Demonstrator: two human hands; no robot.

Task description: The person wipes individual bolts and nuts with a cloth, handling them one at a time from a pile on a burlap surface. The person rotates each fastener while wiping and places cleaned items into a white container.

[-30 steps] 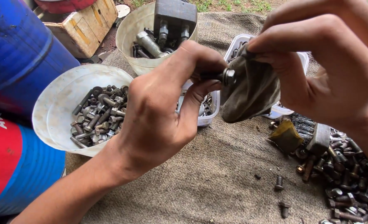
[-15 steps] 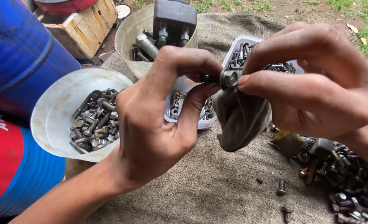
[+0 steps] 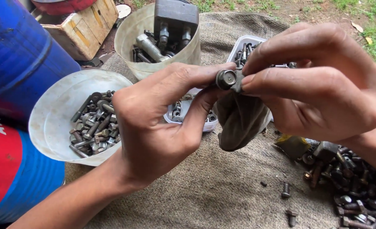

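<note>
The left hand [image 3: 154, 127] and the right hand [image 3: 319, 80] meet in front of the camera, each closed in a pinch on the same small bolt [image 3: 227, 79]. The bolt is dull grey metal with a round flanged head facing the camera; its shank is hidden behind the fingers. The left thumb and forefinger grip the head from the left, while the right thumb and forefinger press a grimy grey-brown rag [image 3: 241, 118] against it from the right. The rag is soft and creased and hangs down in a limp fold below the hands. Beneath lies coarse woven sacking [image 3: 213, 195]. A shallow white plastic bowl [image 3: 52, 123] on the left holds a heap of threaded bolts and nuts. A deeper cream tub [image 3: 133, 34] behind it contains larger rusty parts and a dark block-shaped piece. A small white container [image 3: 209, 126] sits mostly hidden behind the hands, its contents hard to make out. Loose dark fasteners [image 3: 353, 195] pile at the lower right, cut off by the edge. A blue drum [image 3: 18, 55] stands at the left, only partly in view.
</note>
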